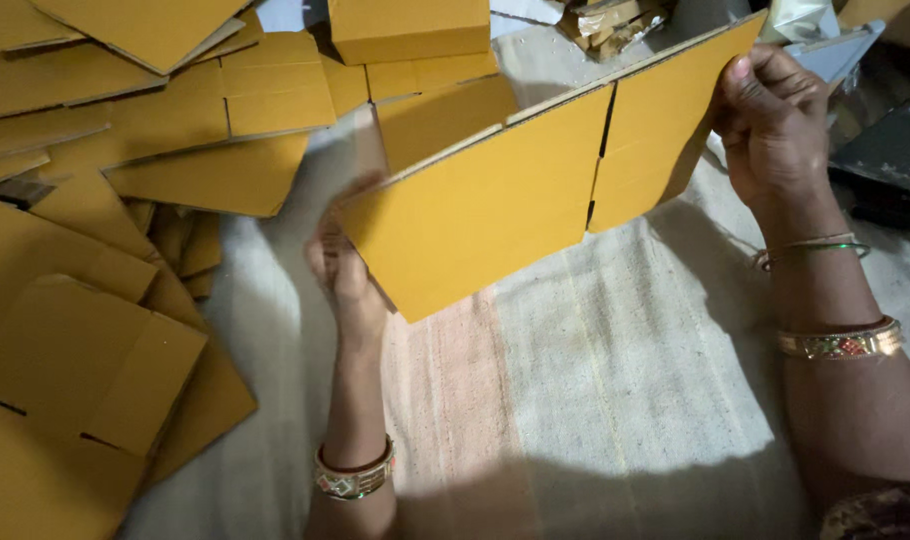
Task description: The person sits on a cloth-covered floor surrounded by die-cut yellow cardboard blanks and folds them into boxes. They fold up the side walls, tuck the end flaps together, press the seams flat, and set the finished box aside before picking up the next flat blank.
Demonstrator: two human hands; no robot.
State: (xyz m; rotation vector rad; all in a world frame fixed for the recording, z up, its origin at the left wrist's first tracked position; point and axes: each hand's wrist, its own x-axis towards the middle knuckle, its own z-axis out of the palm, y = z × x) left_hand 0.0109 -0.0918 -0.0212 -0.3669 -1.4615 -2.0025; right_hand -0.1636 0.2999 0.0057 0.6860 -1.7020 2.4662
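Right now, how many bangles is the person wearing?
4 show. One patterned bangle is on the left wrist. On the right arm, two thin bangles sit close together near the wrist and a wide patterned bangle sits lower down. Others may be hidden.

My left hand (343, 268) gripping the lower corner of a flat yellow cardboard sheet (495, 200), my right hand (770, 125) pinching its upper right flap, sheet tilted above a pale striped cloth (615, 380), loose cardboard flats (85, 340) heaped at left, folded yellow box (410, 28) beyond.

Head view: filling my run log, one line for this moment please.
left hand: holds flat carton | right hand: holds carton | beside: carton pile | under: cloth
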